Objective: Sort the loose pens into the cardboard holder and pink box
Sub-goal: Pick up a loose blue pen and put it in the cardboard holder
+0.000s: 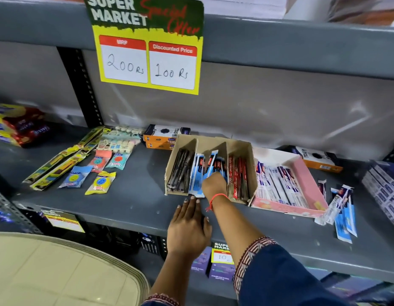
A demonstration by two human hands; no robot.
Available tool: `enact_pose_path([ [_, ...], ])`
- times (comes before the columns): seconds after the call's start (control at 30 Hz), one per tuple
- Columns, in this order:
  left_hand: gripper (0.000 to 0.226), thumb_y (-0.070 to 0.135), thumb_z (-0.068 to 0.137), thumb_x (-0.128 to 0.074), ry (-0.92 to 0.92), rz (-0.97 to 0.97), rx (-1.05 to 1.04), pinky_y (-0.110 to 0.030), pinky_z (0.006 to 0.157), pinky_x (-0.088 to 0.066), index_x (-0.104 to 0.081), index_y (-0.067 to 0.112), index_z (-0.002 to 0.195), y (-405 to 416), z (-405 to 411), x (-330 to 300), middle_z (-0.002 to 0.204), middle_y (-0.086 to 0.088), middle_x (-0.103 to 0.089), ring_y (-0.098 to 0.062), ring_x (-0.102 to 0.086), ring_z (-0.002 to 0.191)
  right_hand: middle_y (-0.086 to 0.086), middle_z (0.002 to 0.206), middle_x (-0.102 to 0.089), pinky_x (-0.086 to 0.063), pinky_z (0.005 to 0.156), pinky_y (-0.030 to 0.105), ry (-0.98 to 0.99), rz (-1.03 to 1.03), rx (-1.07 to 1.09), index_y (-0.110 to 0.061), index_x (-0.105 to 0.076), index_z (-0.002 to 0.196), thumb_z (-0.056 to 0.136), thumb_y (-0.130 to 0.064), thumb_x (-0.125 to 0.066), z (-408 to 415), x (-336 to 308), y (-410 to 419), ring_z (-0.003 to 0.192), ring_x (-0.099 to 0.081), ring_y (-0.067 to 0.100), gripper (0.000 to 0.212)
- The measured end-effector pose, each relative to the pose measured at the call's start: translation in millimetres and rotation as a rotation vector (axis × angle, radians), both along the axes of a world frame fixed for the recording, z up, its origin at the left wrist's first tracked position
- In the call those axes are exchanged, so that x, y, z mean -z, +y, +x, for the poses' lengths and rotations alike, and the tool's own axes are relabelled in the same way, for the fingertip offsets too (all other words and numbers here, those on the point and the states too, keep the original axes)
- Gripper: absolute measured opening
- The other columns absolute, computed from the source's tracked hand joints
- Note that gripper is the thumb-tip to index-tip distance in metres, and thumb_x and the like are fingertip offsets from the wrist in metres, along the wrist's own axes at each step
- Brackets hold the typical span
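A cardboard holder [242, 149] with several slots lies on the grey shelf, holding dark pens at left, blue-packed pens [197, 175] in the middle and red pens [237, 177] at right. My right hand [214, 185] reaches into the middle slot, fingers closed among the blue packs. Flat on the shelf, my left hand [188, 226] has its fingertips at the holder's front edge. To the right of the holder, the pink box [306, 180] holds white-packed pens. Loose blue and white pen packs [342, 208] lie right of the pink box.
Toothbrush packs [59, 160] and small sachets [99, 182] lie at the shelf's left. Orange boxes [160, 140] stand behind the holder, another [317, 160] behind the pink box. A price sign [147, 45] hangs from the shelf above. The shelf's front edge [125, 217] runs near me.
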State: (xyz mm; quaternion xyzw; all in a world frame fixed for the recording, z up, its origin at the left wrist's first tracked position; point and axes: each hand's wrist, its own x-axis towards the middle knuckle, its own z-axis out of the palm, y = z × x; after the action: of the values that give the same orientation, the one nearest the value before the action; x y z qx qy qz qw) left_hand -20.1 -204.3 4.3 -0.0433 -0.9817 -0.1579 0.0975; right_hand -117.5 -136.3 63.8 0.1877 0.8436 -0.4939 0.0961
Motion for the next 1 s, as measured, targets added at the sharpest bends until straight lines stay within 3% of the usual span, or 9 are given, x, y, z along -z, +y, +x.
enact_pose_path([
  [0.13,0.054,0.034,0.076,-0.036,-0.020,-0.012,0.021,-0.037,0.087,-0.053,-0.068,0.006,0.109,-1,-1,0,0.111,-0.011,-0.070,-0.022,-0.066,0.104,-0.007,0.063,-0.022,-0.028,0.069,0.018,0.017,0.071,-0.024,-0.021,-0.016,0.057,0.097,-0.008,-0.035,-9,-1,-2,0.087,-0.036,0.015,0.046],
  [0.23,0.054,0.035,0.077,-0.036,-0.022,-0.023,0.016,-0.037,0.089,-0.052,-0.067,0.007,0.111,-2,-1,0,0.113,-0.009,-0.069,-0.021,-0.065,0.106,-0.006,0.062,-0.022,-0.029,0.070,0.019,0.016,0.098,-0.035,-0.020,-0.017,0.056,0.097,-0.007,-0.034,-15,-3,-1,0.105,-0.053,0.024,0.047],
  [0.3,0.055,0.035,0.076,-0.036,-0.024,-0.026,0.010,-0.036,0.090,-0.052,-0.066,0.006,0.111,-2,-1,0,0.114,-0.009,-0.069,-0.020,-0.064,0.107,-0.001,0.064,-0.030,-0.030,0.067,0.017,0.022,0.141,-0.056,-0.017,-0.033,0.059,0.097,-0.006,-0.036,-15,-3,-1,0.123,-0.051,0.029,0.039],
  [0.33,0.055,0.035,0.076,-0.036,-0.026,-0.028,0.007,-0.036,0.090,-0.052,-0.066,0.006,0.112,-2,-2,0,0.114,-0.009,-0.069,-0.021,-0.064,0.107,0.005,0.072,-0.043,-0.032,0.064,0.016,0.029,0.163,-0.058,-0.011,-0.049,0.073,0.096,-0.004,-0.036,-17,-2,-1,0.125,-0.050,0.031,0.028],
  [0.4,0.055,0.035,0.076,-0.036,-0.032,-0.025,0.006,-0.037,0.090,-0.052,-0.066,0.006,0.112,-2,-2,0,0.114,-0.010,-0.069,-0.021,-0.064,0.107,0.020,0.112,-0.056,-0.039,0.075,0.021,0.044,0.223,-0.075,0.005,-0.052,0.119,0.096,-0.001,-0.036,-14,-5,-4,0.126,-0.049,0.032,0.029],
  [0.47,0.055,0.034,0.076,-0.035,-0.034,-0.023,0.013,-0.039,0.090,-0.052,-0.066,0.005,0.112,-2,-2,1,0.115,-0.011,-0.068,-0.023,-0.064,0.107,0.022,0.135,-0.050,-0.040,0.086,0.024,0.070,0.268,-0.094,0.007,-0.044,0.131,0.096,-0.002,-0.037,-12,-8,-4,0.126,-0.048,0.032,0.037],
  [0.63,0.057,0.033,0.076,-0.033,-0.006,-0.034,-0.011,-0.040,0.092,-0.050,-0.065,0.003,0.113,-1,-4,4,0.116,-0.013,-0.067,-0.025,-0.063,0.110,0.022,0.135,-0.049,-0.043,0.098,0.034,0.155,0.304,-0.063,0.004,-0.050,0.126,0.091,-0.002,-0.041,-4,-10,-5,0.120,-0.052,0.035,0.036],
  [0.77,0.075,0.040,0.077,-0.013,-0.002,0.009,0.003,-0.036,0.114,-0.023,-0.040,0.005,0.137,-1,-6,12,0.144,-0.014,-0.043,-0.025,-0.037,0.136,0.022,0.130,-0.050,-0.048,0.093,0.041,0.295,0.340,-0.064,-0.002,-0.053,0.124,0.087,0.003,-0.041,13,-13,1,0.108,-0.059,0.040,0.039],
  [1.0,0.067,0.040,0.083,-0.021,-0.002,0.010,-0.021,-0.034,0.117,-0.013,-0.030,0.008,0.142,-1,-8,19,0.150,-0.011,-0.033,-0.022,-0.027,0.140,0.014,0.116,-0.060,-0.051,0.082,0.040,0.798,0.405,-0.007,-0.014,-0.060,0.120,0.089,-0.008,-0.047,59,-21,61,0.105,-0.058,0.034,0.034],
])
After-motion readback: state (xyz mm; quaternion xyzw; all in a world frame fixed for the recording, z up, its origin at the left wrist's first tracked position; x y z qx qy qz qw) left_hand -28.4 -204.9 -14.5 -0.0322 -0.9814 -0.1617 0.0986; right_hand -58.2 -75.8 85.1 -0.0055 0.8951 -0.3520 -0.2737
